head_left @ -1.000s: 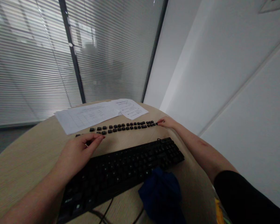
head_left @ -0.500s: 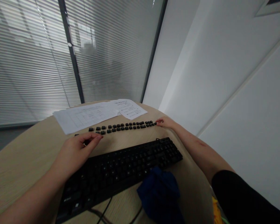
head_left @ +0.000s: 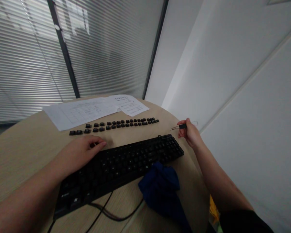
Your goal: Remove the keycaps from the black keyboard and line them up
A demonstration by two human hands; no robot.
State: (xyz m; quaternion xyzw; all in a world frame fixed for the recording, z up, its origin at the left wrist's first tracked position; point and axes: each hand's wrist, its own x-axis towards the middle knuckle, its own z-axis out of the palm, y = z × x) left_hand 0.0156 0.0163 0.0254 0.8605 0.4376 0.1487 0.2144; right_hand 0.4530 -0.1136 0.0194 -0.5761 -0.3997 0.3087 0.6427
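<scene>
Now right hand (head_left: 192, 134) drawn back from keycaps (head_left: 108, 127), wire tool (head_left: 182, 126) held

Printed papers (head_left: 80, 110), overlapping, on far side of wooden counter (head_left: 21, 152). Slatted blinds (head_left: 109, 55) beyond; white wall (head_left: 232, 64) right.

Bare forearms (head_left: 215, 174) stretched forward, left hand (head_left: 84, 149) loosely curled, right hand (head_left: 188, 132) raised, pinching (thumb (head_left: 188, 122) uppermost).

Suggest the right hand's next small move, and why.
Probably bring the wire tool over the keyboard: the right hand grips it beside the keyboard's far right corner, its wire tips on no key, and keycaps sit in rows behind.
</scene>
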